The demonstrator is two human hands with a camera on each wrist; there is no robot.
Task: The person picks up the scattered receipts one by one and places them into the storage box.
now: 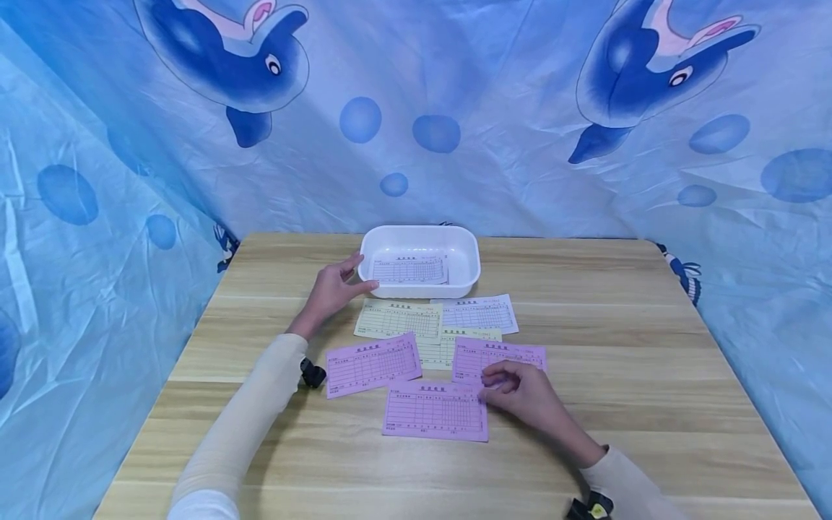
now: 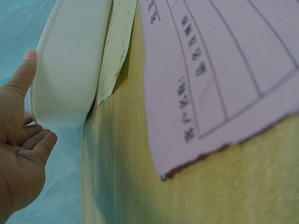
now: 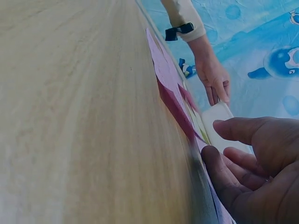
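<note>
At the far side of the table, my left hand (image 1: 330,292) holds the left end of a white plastic tray (image 1: 419,292), thumb at its near rim and fingers at the end wall. Inside lies a white printed form slip (image 1: 409,271). My right hand (image 1: 529,399) is at the right edge of the nearest pink slip (image 1: 434,413), its thumb and forefinger apart in the right wrist view, where that slip's edge curls up beside the fingertips. The hand partly covers another pink slip (image 1: 474,354). A third pink slip (image 1: 373,367) lies to the left.
Between tray and pink slips lie two yellow slips, one at the left (image 1: 398,319) and one partly covered (image 1: 434,355), plus a white slip (image 1: 484,315). The wooden table (image 1: 650,404) ends at a blue dolphin-print cloth (image 1: 507,188) behind and on both sides.
</note>
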